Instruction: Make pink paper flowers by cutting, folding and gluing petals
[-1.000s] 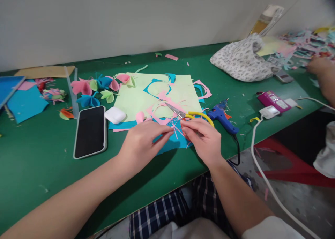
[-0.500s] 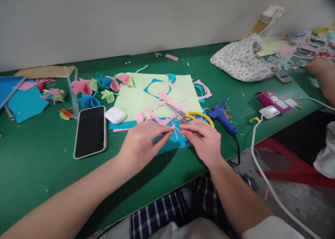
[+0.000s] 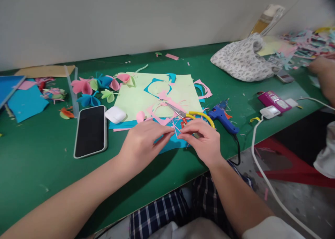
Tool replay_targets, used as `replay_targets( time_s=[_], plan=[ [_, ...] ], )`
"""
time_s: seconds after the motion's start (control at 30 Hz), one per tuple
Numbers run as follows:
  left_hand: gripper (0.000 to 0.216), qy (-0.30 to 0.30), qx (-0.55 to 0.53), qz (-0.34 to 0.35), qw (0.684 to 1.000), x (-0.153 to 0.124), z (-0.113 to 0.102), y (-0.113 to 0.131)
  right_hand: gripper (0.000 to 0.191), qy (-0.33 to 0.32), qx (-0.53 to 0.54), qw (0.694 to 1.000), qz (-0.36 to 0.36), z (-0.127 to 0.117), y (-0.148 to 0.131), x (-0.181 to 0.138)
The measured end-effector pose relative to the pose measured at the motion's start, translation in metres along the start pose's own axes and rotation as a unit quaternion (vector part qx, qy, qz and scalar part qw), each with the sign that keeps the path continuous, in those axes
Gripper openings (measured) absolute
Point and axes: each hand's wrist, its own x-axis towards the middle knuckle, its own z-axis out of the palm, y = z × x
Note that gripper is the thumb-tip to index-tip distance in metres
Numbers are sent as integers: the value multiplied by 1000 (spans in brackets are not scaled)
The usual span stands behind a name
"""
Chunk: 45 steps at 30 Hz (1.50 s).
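My left hand (image 3: 145, 141) is closed in a pinch, thumb against forefinger, on a small pink paper piece cut into thin strands (image 3: 175, 127) that fan out from the fingertips. Just to its right, my right hand (image 3: 202, 139) has its thumb and forefinger close together at the tip of one strand. Right behind the hands lie scissors (image 3: 177, 110) with yellow handles, on pink paper scraps (image 3: 163, 118). Under these are a pale green sheet (image 3: 136, 99) and blue paper (image 3: 172, 145). A pink petal-shaped piece (image 3: 140, 117) rests near my left knuckles.
A blue glue gun (image 3: 222, 118) lies right of my hands, its cord over the table edge. Left are a phone (image 3: 90, 132), a white case (image 3: 115, 114) and folded paper flowers (image 3: 82, 86). Farther right are a patterned cloth bag (image 3: 238, 59), a white cable (image 3: 255, 155) and another person's hand (image 3: 323, 69).
My right thumb and forefinger have shifted slightly down and left, onto the tip of a pink strand. My left hand has hardly moved.
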Motion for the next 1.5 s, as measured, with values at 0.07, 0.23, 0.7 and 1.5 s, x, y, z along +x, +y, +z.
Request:
replay_targets(
  time_s=[0.07, 0.23, 0.7, 1.5],
  plan=[
    [14, 12, 7, 14, 1000, 0, 1, -1, 10, -4, 4, 1000, 5, 0, -1, 0],
    [12, 15, 17, 31, 999, -2, 3, -2, 12, -18, 11, 1000, 23, 3, -2, 0],
    [17, -22, -54, -83, 995, 0, 0, -1, 29, -44, -26, 999, -5, -5, 2, 0],
    [13, -12, -38, -13, 999, -3, 5, -2, 12, -11, -25, 999, -17, 1, 0, 0]
  ],
)
